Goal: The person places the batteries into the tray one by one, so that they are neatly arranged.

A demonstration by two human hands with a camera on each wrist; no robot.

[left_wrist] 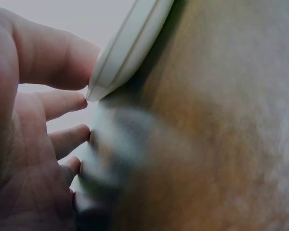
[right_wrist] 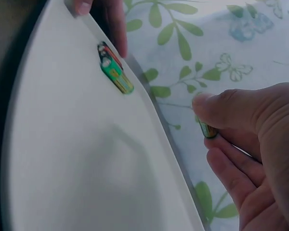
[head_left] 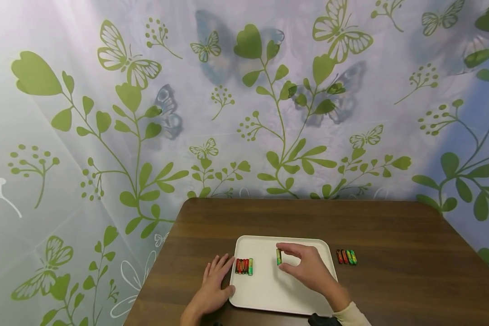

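Observation:
Between thumb and fingers my right hand (head_left: 307,267) pinches a green and yellow battery (head_left: 279,256) by its ends, held over the middle of the white tray (head_left: 285,296). In the right wrist view the thumb covers part of that battery (right_wrist: 208,129). My left hand (head_left: 213,287) lies at the tray's left edge with fingers spread, thumb and fingertips at the rim (left_wrist: 127,48). Just inside that edge a row of several batteries (head_left: 243,266) lies side by side on the tray, mostly red and black, with a green one at its right end.
Several more batteries (head_left: 346,257), red and green, lie side by side on the brown table (head_left: 391,290) to the right of the tray. Behind the table hangs a curtain (head_left: 228,122) printed with leaves and butterflies.

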